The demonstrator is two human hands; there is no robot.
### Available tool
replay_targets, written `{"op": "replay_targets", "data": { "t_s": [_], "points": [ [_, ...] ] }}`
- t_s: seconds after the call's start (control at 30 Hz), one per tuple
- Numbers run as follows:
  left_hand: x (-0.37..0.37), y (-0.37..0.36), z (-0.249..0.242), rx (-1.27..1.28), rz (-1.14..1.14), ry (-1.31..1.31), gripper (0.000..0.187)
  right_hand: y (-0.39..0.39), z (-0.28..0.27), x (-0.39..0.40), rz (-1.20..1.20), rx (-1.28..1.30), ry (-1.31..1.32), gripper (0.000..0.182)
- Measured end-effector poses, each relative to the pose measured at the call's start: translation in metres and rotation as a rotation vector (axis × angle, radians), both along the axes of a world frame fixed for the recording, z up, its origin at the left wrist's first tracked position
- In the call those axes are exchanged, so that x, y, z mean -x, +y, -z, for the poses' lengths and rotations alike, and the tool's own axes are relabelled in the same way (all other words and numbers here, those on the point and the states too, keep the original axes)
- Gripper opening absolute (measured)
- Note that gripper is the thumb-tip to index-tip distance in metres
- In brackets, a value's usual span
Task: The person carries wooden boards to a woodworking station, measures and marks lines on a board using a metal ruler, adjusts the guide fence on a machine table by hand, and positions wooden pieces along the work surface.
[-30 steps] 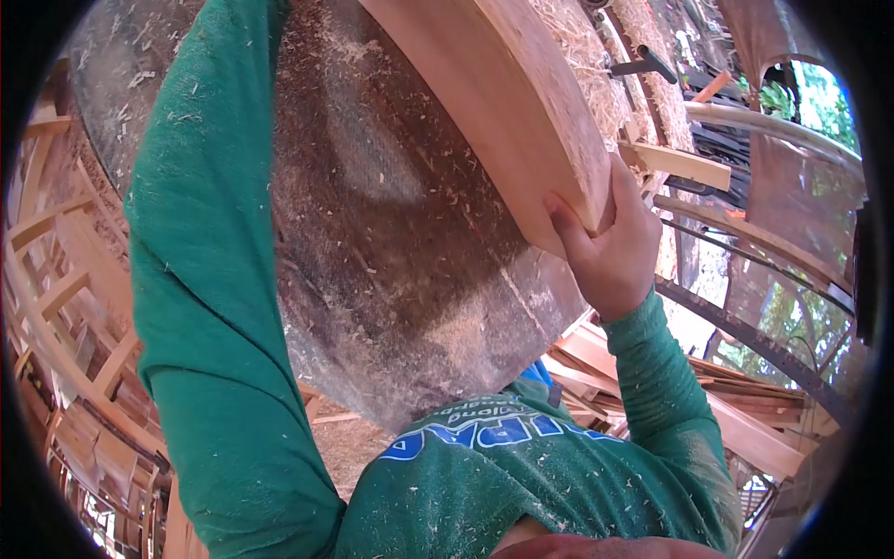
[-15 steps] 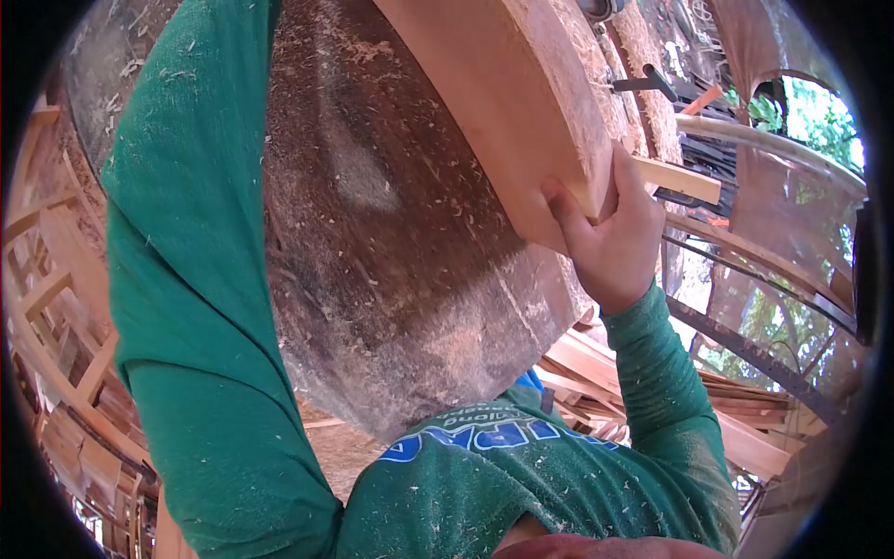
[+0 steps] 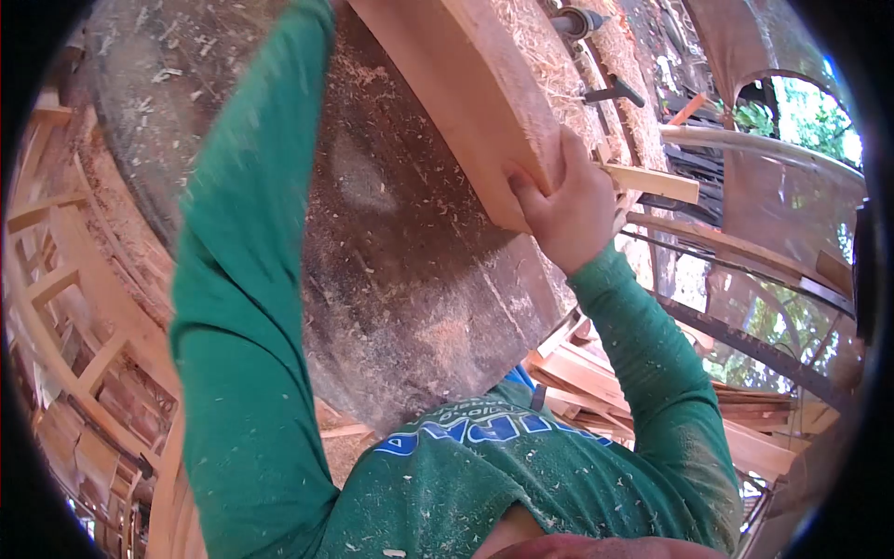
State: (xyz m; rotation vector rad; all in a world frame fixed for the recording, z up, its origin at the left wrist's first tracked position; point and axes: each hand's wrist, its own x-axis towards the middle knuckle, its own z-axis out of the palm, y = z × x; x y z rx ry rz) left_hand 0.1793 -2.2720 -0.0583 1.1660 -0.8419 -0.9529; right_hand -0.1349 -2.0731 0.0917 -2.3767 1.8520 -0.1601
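Note:
A thick, slightly curved wooden board [image 3: 466, 102] runs from the top edge down over a worn, shavings-strewn tabletop [image 3: 372, 289]. My right hand [image 3: 568, 200] is closed around the board's near end, with the thumb on the flat face and the fingers over the far edge. My left arm, in a green sleeve [image 3: 247, 214], stretches up past the top edge. The left hand lies outside the picture, so its hold cannot be seen. The sleeve's upper part is blurred.
Beyond the board lie heaped shavings [image 3: 526, 37], a black handle [image 3: 615, 91] and a metal fitting [image 3: 577, 22]. A small wood strip [image 3: 656, 183] juts out right of my hand. Stacked planks [image 3: 582, 373] lie by my right side, and wooden frames [image 3: 56, 279] stand at left.
My left arm has swung to the right in the view. My right hand, the board and the background all appear shifted slightly left, while the grip on the board looks the same.

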Motion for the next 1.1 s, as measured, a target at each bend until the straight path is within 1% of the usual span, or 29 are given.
{"op": "replay_targets", "data": {
  "t_s": [0.03, 0.07, 0.1, 0.13, 0.17, 0.23, 0.3, 0.37, 0.5, 0.6, 0.67, 0.7, 0.8, 0.9, 1.0, 1.1],
  "points": [
    [0.026, 0.015, 0.016, 0.012, -0.030, 0.028, 0.050, 0.000, 0.002, 0.002, 0.000, 0.013, -0.013, 0.063],
    [0.055, 0.021, 0.057, 0.107, -0.053, 0.211, 0.050, 0.001, 0.004, 0.004, -0.019, 0.026, -0.034, 0.062],
    [0.108, 0.096, -0.032, -0.137, -0.093, -0.230, 0.077, 0.001, 0.005, 0.007, -0.040, 0.037, -0.052, 0.061],
    [0.145, 0.122, -0.033, -0.058, -0.117, -0.110, 0.087, -0.001, 0.005, 0.008, -0.069, 0.050, -0.070, 0.060],
    [0.171, 0.142, -0.034, -0.091, -0.155, -0.201, 0.089, 0.000, 0.002, 0.006, -0.047, 0.036, -0.059, 0.058],
    [0.173, 0.162, -0.051, -0.136, -0.138, -0.216, 0.092, 0.001, -0.001, 0.002, -0.007, 0.005, -0.032, 0.054],
    [0.166, 0.167, -0.064, -0.157, -0.014, -0.053, 0.093, 0.003, 0.000, 0.004, -0.009, -0.001, -0.020, 0.051],
    [0.168, 0.158, -0.050, -0.117, -0.025, -0.054, 0.089, 0.000, 0.002, 0.003, -0.013, 0.001, -0.024, 0.050],
    [0.164, 0.158, -0.053, -0.089, -0.016, -0.087, 0.080, -0.001, 0.001, 0.005, -0.007, -0.032, -0.022, 0.050],
    [0.156, 0.152, -0.056, -0.086, -0.045, -0.157, 0.081, -0.008, -0.004, -0.005, 0.017, -0.080, 0.000, 0.048],
    [0.151, 0.137, -0.040, -0.083, -0.088, -0.247, 0.075, -0.015, -0.004, -0.011, 0.011, -0.082, 0.005, 0.047],
    [0.149, 0.138, -0.043, -0.082, -0.106, -0.294, 0.073, -0.017, -0.003, -0.013, 0.000, -0.071, 0.004, 0.046],
    [0.142, 0.137, -0.056, 0.028, -0.074, -0.164, 0.042, -0.027, 0.003, -0.017, -0.023, -0.017, -0.027, 0.049],
    [0.136, 0.122, -0.049, -0.053, -0.068, -0.077, 0.045, -0.034, 0.004, -0.026, -0.041, -0.013, -0.026, 0.052],
    [0.130, 0.115, -0.046, -0.020, -0.068, 0.023, 0.046, -0.042, 0.007, -0.032, -0.043, -0.016, -0.022, 0.053],
    [0.125, 0.112, -0.043, -0.070, -0.083, -0.142, 0.048, -0.044, 0.007, -0.032, -0.034, -0.032, -0.019, 0.054]
  ]
}}
